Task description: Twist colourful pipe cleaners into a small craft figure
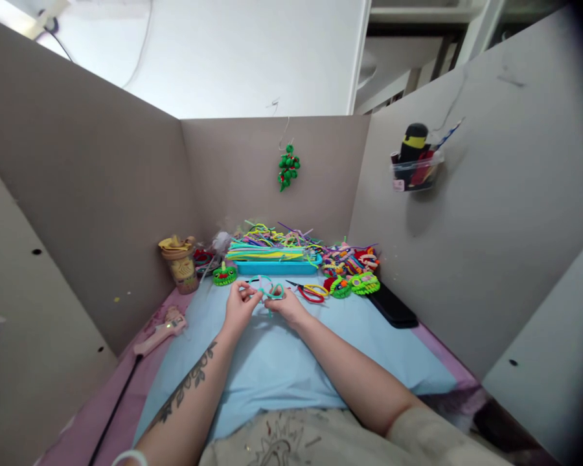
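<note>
A teal pipe cleaner (276, 292), bent into loops, is between my hands above the blue cloth. My left hand (243, 299) pinches its left part, fingers closed. Around its lower right part my right hand (284, 304) is closed, with a loop standing above the thumb. A short end hangs down below the fingers. Just to the right of my right hand lie scissors (315, 293) with red and yellow handles, blades pointing left. Beyond my left hand sits a green pipe-cleaner figure (224, 274).
A blue tray (279, 266) of colourful pipe cleaners stands at the back. Finished fuzzy pieces (364, 283) lie right, near a black flat case (393, 304). A pink glue gun (160, 333) and a cup (179, 265) are left. Grey panels (272, 194) enclose the table.
</note>
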A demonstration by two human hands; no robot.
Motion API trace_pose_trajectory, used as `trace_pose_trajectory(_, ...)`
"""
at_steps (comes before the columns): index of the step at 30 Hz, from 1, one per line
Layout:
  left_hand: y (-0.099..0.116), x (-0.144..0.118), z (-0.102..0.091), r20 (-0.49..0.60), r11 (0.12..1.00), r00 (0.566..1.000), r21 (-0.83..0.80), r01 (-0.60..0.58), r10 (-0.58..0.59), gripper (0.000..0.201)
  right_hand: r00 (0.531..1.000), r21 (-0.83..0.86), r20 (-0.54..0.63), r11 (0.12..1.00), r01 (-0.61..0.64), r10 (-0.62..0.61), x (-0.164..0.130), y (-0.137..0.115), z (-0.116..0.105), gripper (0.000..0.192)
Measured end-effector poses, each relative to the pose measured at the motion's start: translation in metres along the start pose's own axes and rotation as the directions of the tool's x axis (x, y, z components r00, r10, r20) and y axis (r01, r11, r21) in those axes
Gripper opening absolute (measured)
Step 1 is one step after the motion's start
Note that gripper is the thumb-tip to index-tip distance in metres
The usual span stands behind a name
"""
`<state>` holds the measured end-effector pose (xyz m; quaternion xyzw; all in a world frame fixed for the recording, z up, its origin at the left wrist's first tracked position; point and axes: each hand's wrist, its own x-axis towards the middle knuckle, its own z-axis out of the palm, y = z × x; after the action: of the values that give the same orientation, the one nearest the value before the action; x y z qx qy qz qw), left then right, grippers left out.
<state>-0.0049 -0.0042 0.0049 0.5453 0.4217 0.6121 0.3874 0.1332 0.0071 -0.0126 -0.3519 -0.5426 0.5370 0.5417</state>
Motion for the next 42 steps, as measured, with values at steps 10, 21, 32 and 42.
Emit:
trace_pose_trajectory(10, -0.002, 0.007, -0.007, -0.100, 0.977, 0.993, -0.208, 0.041, -0.063, 0.046, 0.991, 0.084, -0.130, 0.996, -0.030, 0.041, 0.005, 0.001, -0.001, 0.032)
trace_pose_trajectory(21, 0.000, 0.011, -0.011, -0.150, 0.941, 0.978, -0.326, 0.090, -0.146, 0.051, 0.907, -0.576, 0.368, 0.716, 0.394, -0.204, -0.014, 0.002, 0.008, 0.008)
trace_pose_trajectory(32, 0.000, 0.006, -0.005, -0.095, 0.986, 0.995, -0.167, 0.008, -0.024, 0.044, 0.877, -0.643, 0.175, 0.622, 0.446, -0.448, -0.014, -0.015, 0.005, 0.010)
trace_pose_trajectory(42, 0.000, 0.000, 0.001, 0.035, 0.997, 0.999, -0.072, 0.039, -0.036, 0.040, 0.807, -0.639, -0.120, 0.667, 0.383, -0.578, -0.011, -0.016, -0.004, 0.020)
